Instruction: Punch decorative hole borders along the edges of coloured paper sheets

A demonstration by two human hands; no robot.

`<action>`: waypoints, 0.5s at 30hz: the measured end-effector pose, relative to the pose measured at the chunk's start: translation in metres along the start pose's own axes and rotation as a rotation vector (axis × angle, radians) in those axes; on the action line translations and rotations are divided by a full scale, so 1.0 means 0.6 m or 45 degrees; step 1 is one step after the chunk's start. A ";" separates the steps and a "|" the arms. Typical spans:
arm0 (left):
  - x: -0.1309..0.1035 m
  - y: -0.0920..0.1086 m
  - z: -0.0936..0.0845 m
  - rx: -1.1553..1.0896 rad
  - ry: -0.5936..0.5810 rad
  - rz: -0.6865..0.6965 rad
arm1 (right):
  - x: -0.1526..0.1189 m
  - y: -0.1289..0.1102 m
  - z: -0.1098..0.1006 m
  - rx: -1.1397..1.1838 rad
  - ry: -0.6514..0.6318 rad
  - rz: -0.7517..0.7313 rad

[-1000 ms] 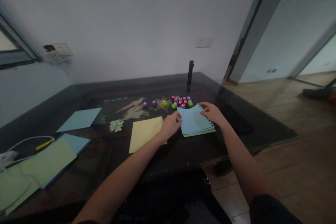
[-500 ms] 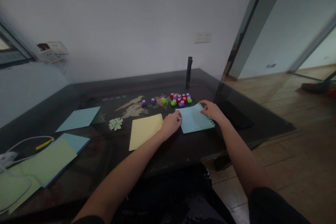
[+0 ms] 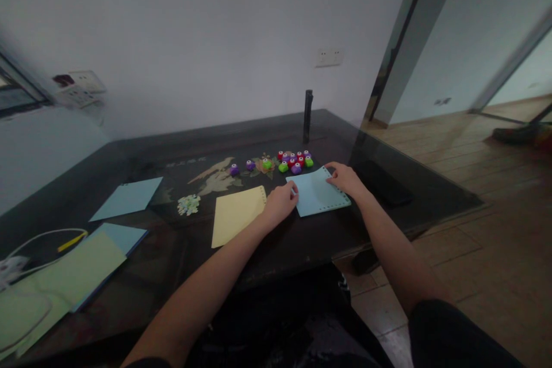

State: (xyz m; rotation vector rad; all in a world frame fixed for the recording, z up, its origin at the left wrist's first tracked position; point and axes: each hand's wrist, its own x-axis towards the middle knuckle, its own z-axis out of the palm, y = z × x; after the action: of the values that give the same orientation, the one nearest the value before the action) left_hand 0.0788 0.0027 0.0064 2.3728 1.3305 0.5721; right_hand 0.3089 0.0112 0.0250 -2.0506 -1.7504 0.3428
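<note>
A light blue paper sheet [image 3: 311,194] with holes punched along its right and bottom edges lies in front of me. Its left edge is pinched by the fingers of my left hand [image 3: 280,201]. My right hand [image 3: 347,180] grips the upper right edge between thumb and fingers, and that corner is lifted a little. Left of it lies a pale yellow sheet [image 3: 235,217] with holes down its right side, partly behind my left hand. Beyond the blue sheet stands a cluster of small red, purple and green craft punches [image 3: 295,168] with round white tops.
Further left are a purple punch [image 3: 234,169], a pile of small pale pieces [image 3: 188,204], a blue sheet [image 3: 129,198] and stacked yellow-green paper [image 3: 92,261]. A white cable [image 3: 41,227] lies nearby. A black upright object [image 3: 307,118] stands at the back; a dark flat object [image 3: 382,184] lies right.
The whole view has shifted slightly as my head moved. Both hands keep their hold on the blue sheet, with almost no movement.
</note>
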 end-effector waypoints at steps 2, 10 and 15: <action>-0.001 0.000 0.000 0.020 -0.008 0.015 | 0.001 0.001 0.001 -0.007 0.007 -0.009; -0.003 0.002 -0.002 0.091 -0.026 0.062 | -0.001 -0.001 -0.001 -0.005 0.024 -0.005; -0.005 0.009 -0.006 0.126 -0.053 0.061 | -0.004 -0.004 -0.002 -0.053 0.016 0.017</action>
State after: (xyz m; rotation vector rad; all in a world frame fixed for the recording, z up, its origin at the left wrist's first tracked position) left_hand 0.0794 -0.0024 0.0113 2.4878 1.3151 0.4779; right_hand 0.3071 0.0090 0.0271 -2.0899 -1.7506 0.2992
